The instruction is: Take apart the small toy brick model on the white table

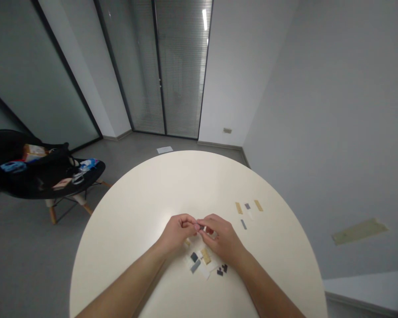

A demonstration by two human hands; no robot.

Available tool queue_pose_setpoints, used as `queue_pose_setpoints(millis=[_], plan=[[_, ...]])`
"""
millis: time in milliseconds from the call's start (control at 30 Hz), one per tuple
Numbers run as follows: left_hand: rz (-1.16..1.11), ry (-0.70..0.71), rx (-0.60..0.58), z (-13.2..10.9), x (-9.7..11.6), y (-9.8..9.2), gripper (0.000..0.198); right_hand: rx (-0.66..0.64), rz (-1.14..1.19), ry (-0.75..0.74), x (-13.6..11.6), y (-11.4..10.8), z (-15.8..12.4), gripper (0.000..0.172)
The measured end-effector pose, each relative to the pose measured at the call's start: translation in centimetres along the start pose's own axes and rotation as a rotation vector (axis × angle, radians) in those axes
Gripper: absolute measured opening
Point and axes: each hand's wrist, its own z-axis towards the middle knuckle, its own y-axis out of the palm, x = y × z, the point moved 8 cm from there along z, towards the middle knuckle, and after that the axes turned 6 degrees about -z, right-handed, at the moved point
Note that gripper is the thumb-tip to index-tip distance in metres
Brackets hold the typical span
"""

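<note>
Fingers (196,227) on both hands are pinched closed around what looks like a tiny dark plastic brick (201,227). The left hand (177,232) and right hand (220,238) meet over the round white desk (142,198). Loose tan and gray tiles (199,260) sit just below, with a few more pieces (248,210) off toward the right edge.

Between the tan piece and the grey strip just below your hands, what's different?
The tan piece is a warm sandy colour; the grey strip is a cool mid-grey. The tan piece lies nearer the right hand, the grey strip further left. Their long sides slant opposite ways: the tan piece's down to the right, the grey strip's up to the right. Both are small flat pieces on the table, and neither is being touched.
</note>
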Motion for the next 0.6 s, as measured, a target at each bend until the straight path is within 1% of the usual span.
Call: queue_pose_setpoints(millis=[100, 167, 267, 333, 433, 533, 600], plan=[[0.027, 0.009, -0.004, -0.2, 0.6, 0.3, 0.039, 0.013, 0.002, 0.012, 0.0, -0.3, 0.1, 0.029], [0.034, 0.009, 0.011, -0.4, 0.9, 0.4, 0.04, 0.044, -0.017, 0.023, 0.2, -0.9, 0.2, 0.028], [0.047, 0.002, 0.034, -0.5, 1.2, 0.3, 0.039, 0.13, -0.08, 0.09, 1.7, -2.5, 0.1, 0.023], [0.06, 0.007, 0.032, -0.4, 1.2, 0.2, 0.039, 0.196, -0.128, 0.187, 3.6, -4.2, -0.1, 0.021], [0.071, 0.012, 0.021, -0.3, 1.2, 0.1, 0.039, 0.282, -0.207, 0.397, 7.4, -7.4, -1.1, 0.022], [0.083, 0.018, 0.017, -0.3, 1.2, 0.1, 0.038, 0.302, -0.287, 0.658, 11.2, -10.3, -2.8, 0.025], [0.091, 0.026, 0.014, -0.3, 1.3, 0.1, 0.037, 0.287, -0.354, 0.776, 13.0, -11.9, -3.8, 0.025]])
